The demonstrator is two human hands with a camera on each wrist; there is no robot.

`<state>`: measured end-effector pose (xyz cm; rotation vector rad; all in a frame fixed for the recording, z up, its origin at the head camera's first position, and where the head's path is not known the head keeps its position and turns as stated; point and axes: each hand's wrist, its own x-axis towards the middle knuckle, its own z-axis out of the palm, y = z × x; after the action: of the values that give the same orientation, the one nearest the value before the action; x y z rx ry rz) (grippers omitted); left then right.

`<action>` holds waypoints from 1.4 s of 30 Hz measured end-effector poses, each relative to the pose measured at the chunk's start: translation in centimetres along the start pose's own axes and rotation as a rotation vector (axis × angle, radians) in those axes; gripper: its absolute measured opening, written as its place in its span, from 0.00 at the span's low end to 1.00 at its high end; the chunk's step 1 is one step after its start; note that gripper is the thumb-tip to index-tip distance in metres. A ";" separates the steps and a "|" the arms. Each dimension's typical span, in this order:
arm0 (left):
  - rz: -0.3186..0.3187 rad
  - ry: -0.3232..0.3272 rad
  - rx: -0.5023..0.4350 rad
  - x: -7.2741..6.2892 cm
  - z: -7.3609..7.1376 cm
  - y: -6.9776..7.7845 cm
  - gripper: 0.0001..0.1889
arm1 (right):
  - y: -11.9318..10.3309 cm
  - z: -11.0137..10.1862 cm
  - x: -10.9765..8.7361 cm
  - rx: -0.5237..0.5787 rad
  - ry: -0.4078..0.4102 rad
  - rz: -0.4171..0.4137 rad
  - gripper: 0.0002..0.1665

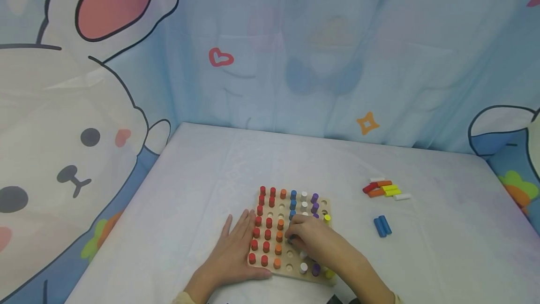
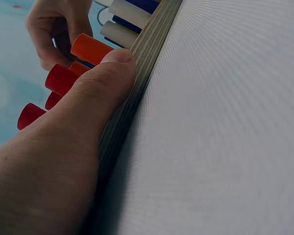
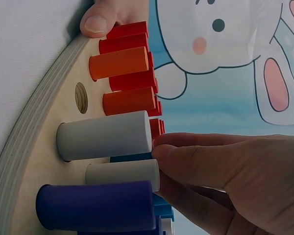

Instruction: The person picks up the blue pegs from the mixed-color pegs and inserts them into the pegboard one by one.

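A wooden pegboard (image 1: 297,274) lies on the white table, with rows of coloured pegs standing upright in its holes. My left hand (image 1: 236,252) rests along its left side, fingers straight, the thumb (image 2: 118,57) at the front edge. My right hand (image 1: 316,238) is over the middle of the board and pinches a blue peg (image 3: 131,157), mostly hidden behind white pegs (image 3: 105,136) in the right wrist view. Red pegs (image 1: 266,247) and orange pegs (image 1: 278,249) stand left of that hand; purple pegs (image 1: 316,269) and yellow pegs (image 1: 329,273) stand partly under its forearm.
Two loose blue pegs (image 1: 382,226) lie right of the board. Behind them is a small pile of red, orange, yellow and white pegs (image 1: 384,188). A printed curtain (image 1: 261,83) hangs beyond the table's far edge. Something black (image 1: 335,299) shows at the bottom edge.
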<state>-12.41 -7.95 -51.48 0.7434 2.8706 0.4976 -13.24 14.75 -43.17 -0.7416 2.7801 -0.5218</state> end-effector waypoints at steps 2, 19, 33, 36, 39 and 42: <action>-0.002 -0.003 -0.001 0.0 0.0 0.0 0.67 | 0.0 0.0 0.0 0.002 0.000 0.003 0.05; 0.000 0.008 -0.005 0.0 0.1 0.0 0.68 | 0.6 -1.4 -0.7 -0.020 0.042 -0.024 0.08; -0.001 0.006 -0.016 0.0 0.1 0.0 0.68 | 3.6 -3.8 -1.9 -0.080 0.152 0.083 0.11; -0.001 0.007 -0.012 0.0 0.1 0.0 0.68 | 4.9 -4.3 -2.2 -0.086 0.171 0.087 0.12; -0.001 0.008 -0.009 0.0 0.1 0.0 0.68 | 6.3 -4.7 -2.5 -0.075 0.182 0.129 0.12; -0.001 0.008 -0.010 0.0 0.1 0.0 0.68 | 7.7 -5.2 -2.8 -0.042 0.179 0.180 0.13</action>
<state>-12.39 -7.93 -51.55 0.7404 2.8739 0.5156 -15.75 23.87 -41.08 -0.4667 2.9933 -0.5186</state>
